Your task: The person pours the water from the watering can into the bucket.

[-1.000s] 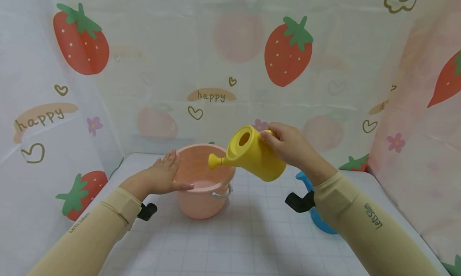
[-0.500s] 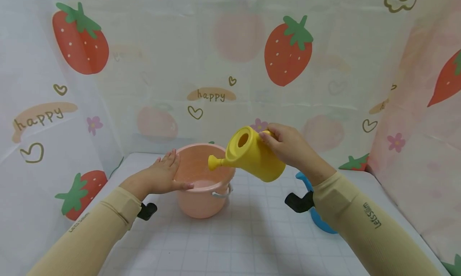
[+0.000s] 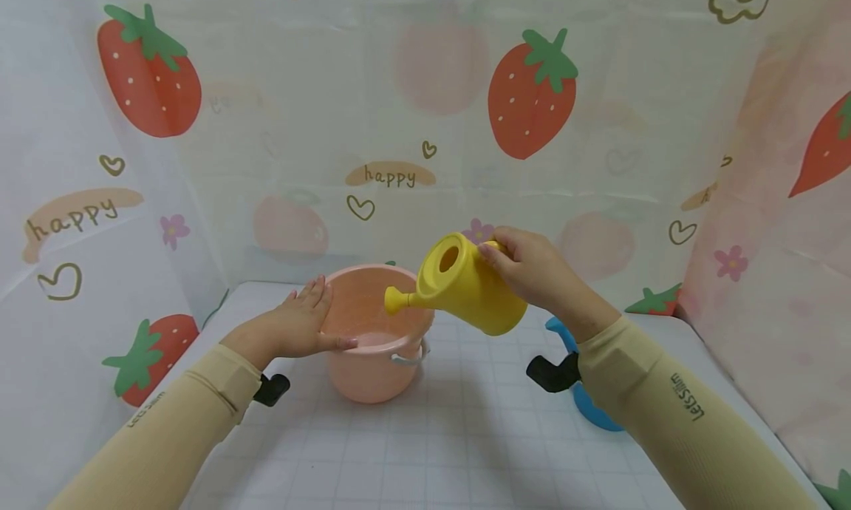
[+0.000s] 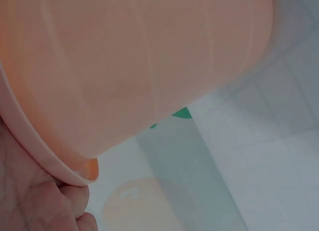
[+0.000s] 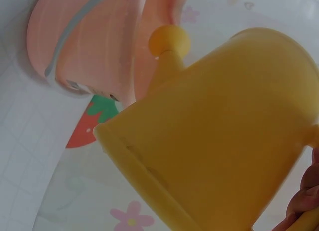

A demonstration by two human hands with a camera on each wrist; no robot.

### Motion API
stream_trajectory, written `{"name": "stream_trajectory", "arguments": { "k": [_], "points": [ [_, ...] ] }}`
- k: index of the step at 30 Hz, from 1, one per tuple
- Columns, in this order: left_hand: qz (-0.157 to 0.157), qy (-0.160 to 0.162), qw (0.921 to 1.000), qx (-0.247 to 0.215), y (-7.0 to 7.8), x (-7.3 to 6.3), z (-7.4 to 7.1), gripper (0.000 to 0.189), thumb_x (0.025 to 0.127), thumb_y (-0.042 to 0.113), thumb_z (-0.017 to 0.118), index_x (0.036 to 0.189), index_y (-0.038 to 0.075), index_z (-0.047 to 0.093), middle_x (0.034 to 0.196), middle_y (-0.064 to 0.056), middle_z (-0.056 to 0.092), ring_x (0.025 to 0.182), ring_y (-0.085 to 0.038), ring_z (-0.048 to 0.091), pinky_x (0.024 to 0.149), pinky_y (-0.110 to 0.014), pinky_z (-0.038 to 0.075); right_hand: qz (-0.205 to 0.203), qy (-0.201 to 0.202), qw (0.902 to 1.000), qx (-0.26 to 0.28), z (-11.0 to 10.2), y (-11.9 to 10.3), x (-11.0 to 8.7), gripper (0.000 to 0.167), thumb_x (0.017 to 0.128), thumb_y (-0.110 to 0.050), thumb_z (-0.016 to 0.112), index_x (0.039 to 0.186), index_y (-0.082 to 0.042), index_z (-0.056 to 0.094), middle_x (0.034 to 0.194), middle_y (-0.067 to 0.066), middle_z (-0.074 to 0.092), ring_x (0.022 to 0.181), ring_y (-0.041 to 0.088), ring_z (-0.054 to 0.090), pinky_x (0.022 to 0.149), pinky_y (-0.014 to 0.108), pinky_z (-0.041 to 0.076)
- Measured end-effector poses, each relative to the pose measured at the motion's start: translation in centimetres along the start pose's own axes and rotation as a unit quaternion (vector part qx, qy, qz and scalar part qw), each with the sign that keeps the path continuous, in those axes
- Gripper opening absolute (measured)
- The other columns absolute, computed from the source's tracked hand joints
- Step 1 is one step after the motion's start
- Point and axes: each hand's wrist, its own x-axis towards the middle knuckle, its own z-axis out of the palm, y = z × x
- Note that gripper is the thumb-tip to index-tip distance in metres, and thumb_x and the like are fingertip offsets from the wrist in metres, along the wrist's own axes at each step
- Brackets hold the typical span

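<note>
My right hand (image 3: 528, 262) grips the handle of a yellow watering can (image 3: 475, 292), which is held in the air and tilted to the left. The can's spout head (image 3: 396, 300) hangs over the opening of a pink bucket (image 3: 372, 375). In the right wrist view, the can's body (image 5: 224, 116) fills much of the picture, with curled fingers (image 5: 305, 191) at its handle. My left hand (image 3: 295, 325) rests on the bucket's left rim, fingers straight and spread, thumb along the near rim. The left wrist view has the bucket's wall (image 4: 149, 56) close up, its rim against the palm.
Behind my right wrist, a blue object with a spout-like tip (image 3: 595, 406) stands partly hidden on the white gridded table (image 3: 399, 458). The bucket's grey handle (image 3: 411, 358) hangs at its side. A strawberry-printed cloth (image 3: 299, 111) closes off the back and both sides.
</note>
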Motion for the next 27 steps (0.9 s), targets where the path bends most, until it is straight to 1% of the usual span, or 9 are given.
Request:
{"name": "stream_trajectory", "arguments": {
  "k": [7, 21, 27],
  "points": [
    [0.002, 0.002, 1.0, 0.002, 0.06, -0.17, -0.11, 0.122, 0.07, 0.082, 0.038, 0.142, -0.009, 0.004, 0.149, -0.027, -0.006, 0.137, -0.04, -0.002, 0.108, -0.055, 0.004, -0.003, -0.002, 1.0, -0.003, -0.14, -0.04, -0.03, 0.027, 0.094, -0.038, 0.048, 0.09, -0.012, 0.056, 0.08, 0.007, 0.053, 0.076, 0.023, 0.052, 0.068, 0.031, 0.048],
    [0.003, 0.002, 1.0, 0.003, -0.03, -0.27, -0.1, 0.122, 0.07, 0.082, 0.038, 0.142, -0.01, 0.004, 0.148, -0.028, -0.005, 0.137, -0.041, -0.002, 0.108, -0.055, 0.004, 0.0, -0.002, 1.0, 0.003, -0.33, -0.12, -0.09, 0.027, 0.094, -0.038, 0.048, 0.091, -0.012, 0.056, 0.082, 0.007, 0.054, 0.077, 0.023, 0.053, 0.068, 0.031, 0.049],
    [0.003, 0.003, 1.0, 0.003, -0.1, -0.25, -0.03, 0.122, 0.07, 0.082, 0.038, 0.142, -0.01, 0.004, 0.149, -0.028, -0.005, 0.137, -0.04, -0.002, 0.108, -0.055, 0.004, -0.004, 0.0, 1.0, 0.005, -0.32, -0.03, -0.06, 0.028, 0.094, -0.038, 0.048, 0.089, -0.012, 0.055, 0.079, 0.007, 0.052, 0.075, 0.023, 0.052, 0.066, 0.03, 0.048]
  ]
}}
